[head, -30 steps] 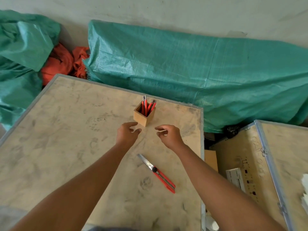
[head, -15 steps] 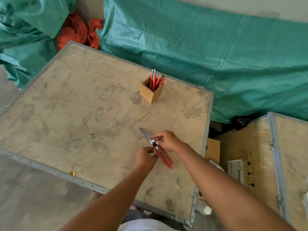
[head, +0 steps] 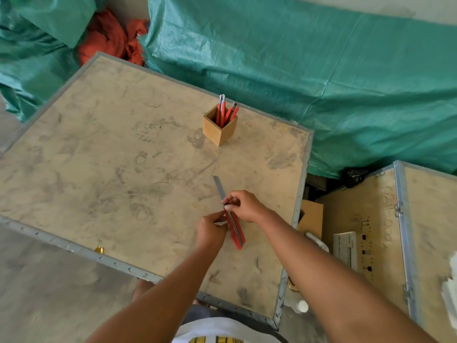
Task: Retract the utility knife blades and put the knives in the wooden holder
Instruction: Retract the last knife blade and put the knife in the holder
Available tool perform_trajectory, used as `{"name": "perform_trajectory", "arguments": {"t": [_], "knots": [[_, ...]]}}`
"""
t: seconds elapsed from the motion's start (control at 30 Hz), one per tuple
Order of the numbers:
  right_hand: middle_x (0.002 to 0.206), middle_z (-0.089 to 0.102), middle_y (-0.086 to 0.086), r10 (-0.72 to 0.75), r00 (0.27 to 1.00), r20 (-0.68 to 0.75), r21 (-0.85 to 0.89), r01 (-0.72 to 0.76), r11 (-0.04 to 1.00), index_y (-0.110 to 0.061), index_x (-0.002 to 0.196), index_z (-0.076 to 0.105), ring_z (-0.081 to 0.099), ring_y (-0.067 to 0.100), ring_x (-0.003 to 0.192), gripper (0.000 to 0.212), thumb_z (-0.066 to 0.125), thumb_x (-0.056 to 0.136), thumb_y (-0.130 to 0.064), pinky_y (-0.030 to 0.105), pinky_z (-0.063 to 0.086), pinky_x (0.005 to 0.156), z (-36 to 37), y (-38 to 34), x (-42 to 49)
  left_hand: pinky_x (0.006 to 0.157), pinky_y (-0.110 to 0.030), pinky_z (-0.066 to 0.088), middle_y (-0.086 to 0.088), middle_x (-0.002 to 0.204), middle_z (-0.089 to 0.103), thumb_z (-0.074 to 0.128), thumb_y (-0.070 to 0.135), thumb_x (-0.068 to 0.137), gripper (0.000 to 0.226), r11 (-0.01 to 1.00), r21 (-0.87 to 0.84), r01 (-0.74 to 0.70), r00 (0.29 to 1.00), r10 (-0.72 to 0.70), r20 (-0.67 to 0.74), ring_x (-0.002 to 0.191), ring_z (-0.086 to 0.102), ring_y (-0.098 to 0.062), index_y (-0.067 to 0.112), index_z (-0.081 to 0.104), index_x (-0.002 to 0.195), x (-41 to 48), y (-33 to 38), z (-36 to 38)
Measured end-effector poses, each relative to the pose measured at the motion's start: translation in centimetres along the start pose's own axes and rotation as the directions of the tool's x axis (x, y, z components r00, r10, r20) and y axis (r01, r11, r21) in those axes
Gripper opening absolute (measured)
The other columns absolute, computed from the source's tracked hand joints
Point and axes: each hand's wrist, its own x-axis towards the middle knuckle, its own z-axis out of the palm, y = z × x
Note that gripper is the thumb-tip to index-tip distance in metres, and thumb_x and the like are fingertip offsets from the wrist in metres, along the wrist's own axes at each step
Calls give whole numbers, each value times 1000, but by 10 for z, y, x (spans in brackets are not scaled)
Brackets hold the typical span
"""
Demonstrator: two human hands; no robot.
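Note:
A red utility knife lies at the near right of the plywood table top, its long silver blade out and pointing away from me. My right hand pinches the knife where the blade meets the handle. My left hand grips the handle's left side just below. A small square wooden holder stands farther back on the table, apart from both hands, with several red knives upright in it.
The table's metal edge runs close to my right arm. A second plywood crate with a white label sits lower right. Green tarpaulin and orange cloth lie behind the table. A small brass object rests on the near edge.
Both hands came back from near the holder to the knife lying on the table and took hold of it. The view tilted down and the knife turned slightly more upright.

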Motion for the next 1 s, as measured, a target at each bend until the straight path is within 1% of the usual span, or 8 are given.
{"name": "perform_trajectory", "arguments": {"t": [0.07,0.13,0.2,0.27,0.43,0.6,0.8,1.0], "knots": [[94,69,-4,3,1000,-31,68,-1,998,-16,109,73,66,10,88,16,68,94,-14,25,54,80,-2,0,-3,59,-22,50,6,102,73,64,1,86,47,1000,3,-24,999,24,36,75,68,-11,24,65,127,0,2,-4],[102,72,1,8,997,-73,163,4,987,-17,109,72,71,18,97,16,67,95,-14,36,61,88,-6,-4,-6,66,-26,56,9,102,73,63,3,88,50,999,7,-44,997,44,67,81,71,-12,28,61,131,-1,6,-12],[103,72,4,8,993,-122,253,23,967,-15,110,71,71,21,100,16,66,95,-11,40,63,88,-11,-13,-9,72,-32,61,10,103,74,62,7,91,48,997,10,-76,992,75,101,84,72,-14,30,59,133,-3,11,-22],[104,73,5,0,983,-185,332,63,941,-14,111,71,72,22,100,17,67,95,-10,42,64,87,-20,-22,-12,70,-36,63,8,106,74,62,9,93,46,995,-12,-101,985,102,137,85,73,-20,33,59,132,-6,17,-33],[103,77,11,-37,956,-291,452,172,876,-14,108,74,76,25,97,17,71,92,-7,42,65,83,-40,-56,-22,69,-37,64,0,109,73,65,7,92,44,975,-129,-178,964,200,178,87,73,-22,29,61,130,-18,39,-65],[103,77,11,-105,930,-352,431,261,864,-12,110,76,75,25,94,19,73,92,-11,41,66,74,-49,-88,-38,67,-28,62,-10,110,72,60,-3,92,43,955,-190,-226,952,258,166,96,72,-28,20,64,129,-23,60,-89],[101,76,5,-177,912,-370,319,303,898,-14,114,76,70,12,77,23,72,92,-9,34,65,63,-54,-107,-53,69,-31,63,-15,109,71,55,-11,92,48,949,-206,-241,942,279,185,91,74,-24,18,63,129,-29,65,-109],[105,78,2,-210,956,-203,259,259,930,-19,110,78,74,20,83,20,75,91,-13,34,65,65,-44,-120,-67,66,-31,63,4,97,76,57,-10,92,42,910,-346,-228,944,293,148,85,75,-12,20,66,121,-34,83,-120]]}}
